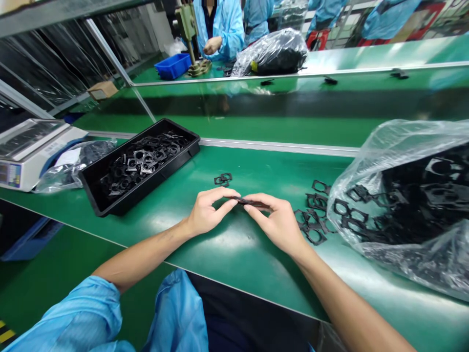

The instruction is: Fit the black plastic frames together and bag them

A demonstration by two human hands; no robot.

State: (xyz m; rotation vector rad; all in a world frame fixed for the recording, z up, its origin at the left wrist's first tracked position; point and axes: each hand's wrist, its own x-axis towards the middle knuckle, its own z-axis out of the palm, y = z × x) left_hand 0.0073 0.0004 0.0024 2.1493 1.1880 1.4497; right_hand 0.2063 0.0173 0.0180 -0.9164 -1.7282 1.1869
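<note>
While pinching one end of a thin dark flat piece (241,200) between the thumb and fingertips of the bare left hand (209,210), grips the other end likewise with the bare right hand (277,217). Holds it nearly edge-on above a glossy green worktop (234,274), too foreshortened to tell its outline. Just beyond the fingertips, a few overlapping flat black frames with round openings (223,180). Beside the right hand, a loose scatter of similar black frames (314,222), reaching to a bulging, wrinkled clear plastic bag (417,259) stuffed with more. Off to the left, a long black plastic tray (157,177), set aslant, heaped with dark parts catching grey glints. Past it, a crumpled clear bag (95,151) near a white boxy scale (40,146). Along the back, a pale metal strip (278,145); farther off, a bright blue plastic bin (176,68), a green metal press (187,22) and a person in a light-blue smock (232,32).
</note>
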